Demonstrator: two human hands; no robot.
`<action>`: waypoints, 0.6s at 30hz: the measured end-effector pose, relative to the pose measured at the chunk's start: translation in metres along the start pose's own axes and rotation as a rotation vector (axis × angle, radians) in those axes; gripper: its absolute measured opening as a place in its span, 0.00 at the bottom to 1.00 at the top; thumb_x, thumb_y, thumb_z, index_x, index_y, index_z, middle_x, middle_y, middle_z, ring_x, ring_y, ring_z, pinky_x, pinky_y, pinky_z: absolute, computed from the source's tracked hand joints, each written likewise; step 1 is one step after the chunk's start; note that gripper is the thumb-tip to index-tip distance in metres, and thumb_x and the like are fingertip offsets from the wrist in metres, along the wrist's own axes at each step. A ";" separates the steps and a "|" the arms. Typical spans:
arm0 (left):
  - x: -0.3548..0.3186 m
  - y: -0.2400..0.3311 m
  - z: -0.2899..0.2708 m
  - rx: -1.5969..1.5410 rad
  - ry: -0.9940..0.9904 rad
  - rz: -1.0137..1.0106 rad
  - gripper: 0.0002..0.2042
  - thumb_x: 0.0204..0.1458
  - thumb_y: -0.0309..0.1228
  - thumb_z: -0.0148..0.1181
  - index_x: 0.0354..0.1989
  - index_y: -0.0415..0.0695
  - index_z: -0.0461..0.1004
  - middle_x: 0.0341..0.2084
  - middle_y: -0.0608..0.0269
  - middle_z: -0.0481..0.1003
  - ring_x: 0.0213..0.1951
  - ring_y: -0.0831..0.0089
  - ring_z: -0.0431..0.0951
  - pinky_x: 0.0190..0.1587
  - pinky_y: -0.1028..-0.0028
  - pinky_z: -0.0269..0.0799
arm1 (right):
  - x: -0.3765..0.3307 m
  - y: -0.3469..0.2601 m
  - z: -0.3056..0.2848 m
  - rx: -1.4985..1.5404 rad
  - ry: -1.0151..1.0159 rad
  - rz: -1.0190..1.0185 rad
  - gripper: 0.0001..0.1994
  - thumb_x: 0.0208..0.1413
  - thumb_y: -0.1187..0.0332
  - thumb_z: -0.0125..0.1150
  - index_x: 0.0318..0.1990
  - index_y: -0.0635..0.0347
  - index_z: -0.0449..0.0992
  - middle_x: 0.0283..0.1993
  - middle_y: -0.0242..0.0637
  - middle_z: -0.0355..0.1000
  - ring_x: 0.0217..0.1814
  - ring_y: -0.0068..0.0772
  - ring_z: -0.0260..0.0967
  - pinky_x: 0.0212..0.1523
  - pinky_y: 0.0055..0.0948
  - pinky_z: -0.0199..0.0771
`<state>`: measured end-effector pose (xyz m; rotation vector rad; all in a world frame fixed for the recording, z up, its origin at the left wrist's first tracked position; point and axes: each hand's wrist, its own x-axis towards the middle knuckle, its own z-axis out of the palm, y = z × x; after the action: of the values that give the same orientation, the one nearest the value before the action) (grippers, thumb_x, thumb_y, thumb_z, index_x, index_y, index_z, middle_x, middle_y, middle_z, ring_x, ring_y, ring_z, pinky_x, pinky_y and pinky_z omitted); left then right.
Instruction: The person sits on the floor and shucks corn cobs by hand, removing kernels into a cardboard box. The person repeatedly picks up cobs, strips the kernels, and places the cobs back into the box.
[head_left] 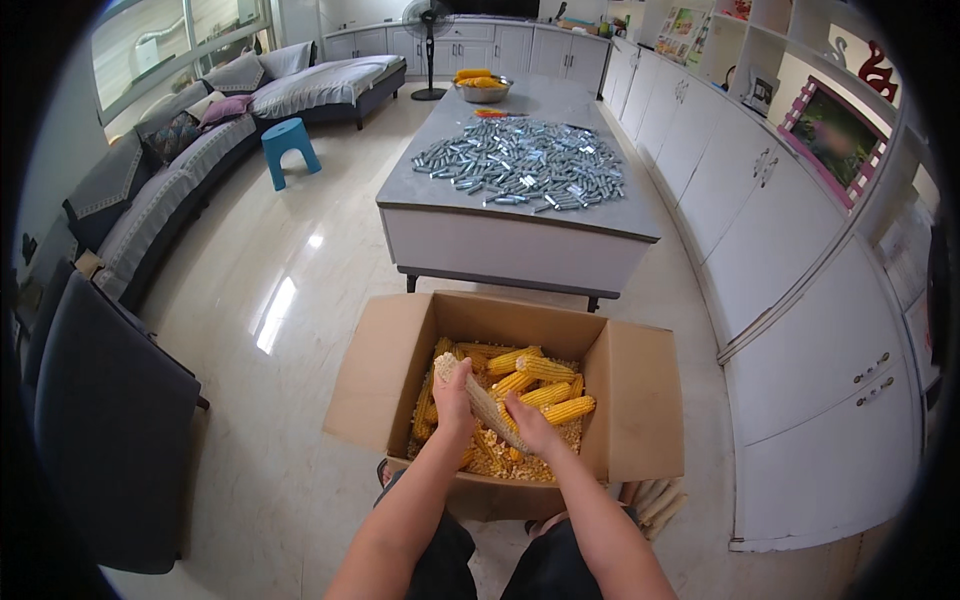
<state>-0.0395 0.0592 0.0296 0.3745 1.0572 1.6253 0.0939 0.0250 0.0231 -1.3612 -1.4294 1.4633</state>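
Over an open cardboard box [629, 400] I hold a corn cob [482, 402] at a slant. Most of its visible side is pale and bare of kernels, with a little yellow left near my right hand. My left hand [455, 398] is wrapped round its upper part. My right hand [532, 425] is closed on the lower part, its thumb pressed along the cob. Beneath and beside my hands, several yellow corn ears [545, 368] lie in the box on a layer of loose kernels [490, 458].
Stripped cobs [660, 505] lie on the floor right of the box. Beyond it stands a grey table [410, 195] with many small metallic cylinders [530, 165] and a metal bowl [484, 95] of corn. A dark chair [110, 430] and blue stool [290, 150] are left; white cabinets [770, 240] line the right.
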 end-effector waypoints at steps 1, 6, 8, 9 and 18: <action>0.001 -0.002 0.002 -0.039 0.050 -0.019 0.09 0.44 0.30 0.58 0.30 0.46 0.64 0.21 0.69 0.65 0.22 0.78 0.66 0.25 0.77 0.63 | -0.003 -0.001 0.003 -0.029 -0.084 0.028 0.28 0.59 0.48 0.38 0.47 0.70 0.67 0.42 0.41 0.69 0.44 0.30 0.65 0.47 0.25 0.63; 0.007 0.007 0.013 -0.007 0.072 0.082 0.06 0.41 0.25 0.53 0.27 0.45 0.62 0.18 0.66 0.64 0.18 0.76 0.65 0.20 0.76 0.63 | 0.009 -0.009 0.014 -0.116 0.075 -0.025 0.24 0.58 0.50 0.41 0.35 0.67 0.71 0.24 0.43 0.69 0.29 0.35 0.68 0.31 0.31 0.66; 0.004 0.011 0.019 0.025 0.046 0.124 0.06 0.40 0.23 0.50 0.26 0.44 0.62 0.18 0.65 0.64 0.17 0.75 0.65 0.20 0.75 0.64 | 0.015 -0.010 0.015 0.008 0.080 0.154 0.25 0.58 0.50 0.41 0.33 0.67 0.71 0.22 0.41 0.68 0.27 0.33 0.68 0.29 0.29 0.67; 0.004 0.013 0.020 0.033 0.035 0.135 0.05 0.39 0.23 0.50 0.26 0.44 0.62 0.18 0.65 0.64 0.17 0.75 0.65 0.20 0.75 0.64 | 0.017 -0.009 0.014 0.070 0.054 0.173 0.24 0.59 0.50 0.40 0.34 0.66 0.71 0.24 0.40 0.68 0.24 0.31 0.68 0.25 0.27 0.67; 0.015 0.022 0.020 -0.086 0.096 0.042 0.05 0.41 0.23 0.50 0.23 0.45 0.61 0.17 0.67 0.61 0.19 0.76 0.63 0.22 0.75 0.62 | 0.026 -0.013 0.000 0.305 -0.047 0.107 0.25 0.59 0.49 0.39 0.44 0.64 0.70 0.30 0.40 0.72 0.27 0.30 0.69 0.30 0.24 0.70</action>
<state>-0.0437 0.0812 0.0538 0.2653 1.0534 1.7342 0.0852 0.0524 0.0304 -1.2329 -1.1191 1.7126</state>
